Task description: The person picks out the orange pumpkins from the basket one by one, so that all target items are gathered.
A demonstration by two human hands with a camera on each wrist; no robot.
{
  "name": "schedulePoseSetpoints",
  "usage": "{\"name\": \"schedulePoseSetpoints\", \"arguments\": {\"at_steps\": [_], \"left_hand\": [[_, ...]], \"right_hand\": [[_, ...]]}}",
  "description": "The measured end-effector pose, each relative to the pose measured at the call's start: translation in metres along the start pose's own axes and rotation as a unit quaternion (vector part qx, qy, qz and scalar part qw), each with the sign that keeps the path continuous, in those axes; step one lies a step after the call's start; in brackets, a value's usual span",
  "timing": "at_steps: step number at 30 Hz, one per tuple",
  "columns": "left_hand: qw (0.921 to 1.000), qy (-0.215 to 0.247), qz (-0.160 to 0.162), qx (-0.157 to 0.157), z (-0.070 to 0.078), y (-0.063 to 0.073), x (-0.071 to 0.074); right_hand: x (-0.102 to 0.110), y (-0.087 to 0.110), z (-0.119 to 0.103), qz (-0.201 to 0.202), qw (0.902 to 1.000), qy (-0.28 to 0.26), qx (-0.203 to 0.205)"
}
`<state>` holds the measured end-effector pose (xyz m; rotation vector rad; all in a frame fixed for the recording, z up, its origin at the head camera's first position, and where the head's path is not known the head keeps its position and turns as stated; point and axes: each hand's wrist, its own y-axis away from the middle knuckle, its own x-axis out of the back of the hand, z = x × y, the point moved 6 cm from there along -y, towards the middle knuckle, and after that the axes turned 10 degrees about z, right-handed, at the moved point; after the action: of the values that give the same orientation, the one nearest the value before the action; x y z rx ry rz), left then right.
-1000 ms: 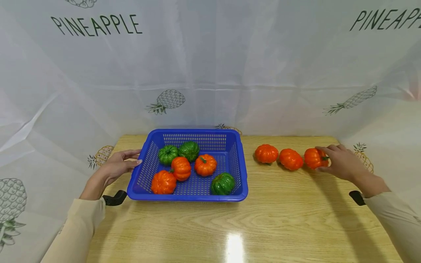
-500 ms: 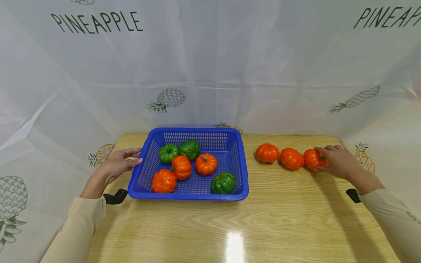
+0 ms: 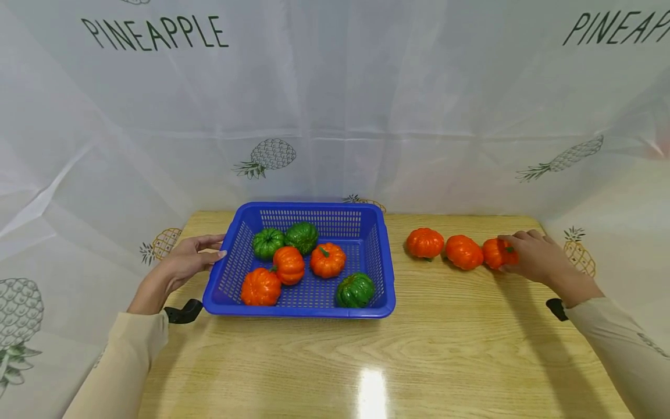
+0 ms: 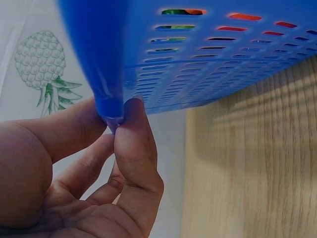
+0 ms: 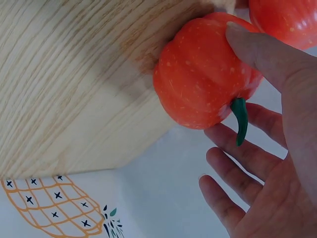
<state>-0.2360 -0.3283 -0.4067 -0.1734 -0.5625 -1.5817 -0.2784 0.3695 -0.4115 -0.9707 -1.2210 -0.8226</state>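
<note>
My left hand (image 3: 191, 259) is at the left side of a blue plastic basket (image 3: 293, 312), its thumb and fingers pinching the rim (image 4: 106, 64) in the left wrist view. Inside the basket lie three orange toy pumpkins (image 3: 289, 266) and three green ones (image 3: 355, 291). At the right, my right hand (image 3: 539, 259) holds another orange pumpkin (image 3: 496, 254) with thumb and index finger on opposite sides, the remaining fingers spread. Its green stem (image 5: 239, 119) points toward the palm. Right up against its left side is a second orange pumpkin (image 3: 463, 252).
A third orange pumpkin (image 3: 425, 243) ends the row, between the basket and the others. Everything stands on a wooden table (image 3: 445, 349). A white pineapple-print sheet (image 3: 335, 105) hangs behind the table and along its sides.
My right hand has shifted slightly left with its pumpkin, narrowing the gap to the middle one. My left hand stays on the basket rim.
</note>
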Motion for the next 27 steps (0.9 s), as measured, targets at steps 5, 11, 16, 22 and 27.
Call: {"name": "schedulePoseSetpoints", "arguments": {"at_steps": [5, 11, 16, 22, 27], "left_hand": [[1.0000, 0.005, 0.000, 0.003, 0.001, -0.001, -0.001], [1.0000, 0.006, 0.000, 0.003, 0.002, 0.000, -0.002], [1.0000, 0.007, -0.002, -0.001, 0.001, 0.001, -0.001], [1.0000, 0.007, -0.003, -0.003, 0.001, 0.001, 0.000], [1.0000, -0.002, -0.003, -0.005, 0.001, 0.002, 0.001]], "right_hand": [[0.004, 0.000, 0.000, 0.000, 1.0000, -0.002, -0.002], [0.026, -0.001, -0.009, 0.018, 0.9996, -0.017, -0.010], [0.049, -0.009, -0.028, 0.064, 0.9975, -0.026, 0.009], [0.079, -0.020, -0.073, 0.099, 0.9936, -0.030, 0.045], [0.095, -0.026, -0.114, 0.135, 0.9854, -0.043, 0.095]]}}
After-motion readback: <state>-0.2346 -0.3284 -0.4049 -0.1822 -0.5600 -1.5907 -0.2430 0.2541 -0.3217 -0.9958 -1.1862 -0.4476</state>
